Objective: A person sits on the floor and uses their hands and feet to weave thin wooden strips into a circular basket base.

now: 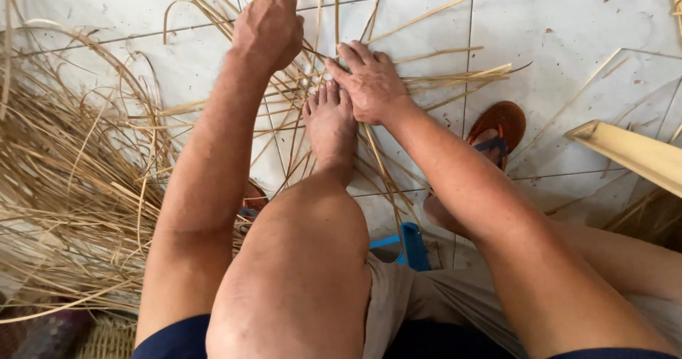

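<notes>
A bare foot [330,121] pins the crossed bamboo strips [426,82] flat on the white tiled floor [568,18]. Just beyond its toes, the right hand [369,82] lies open, pressing the strips down. Farther off, the left hand [268,28] seems closed around one strip; keeping steady tension and firm pressure should hold the crossings tight.

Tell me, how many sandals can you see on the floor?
2. One brown sandal lies on the white tiles to the right of the right hand. Another sandal peeks out between the left forearm and the knee, mostly hidden.
</notes>
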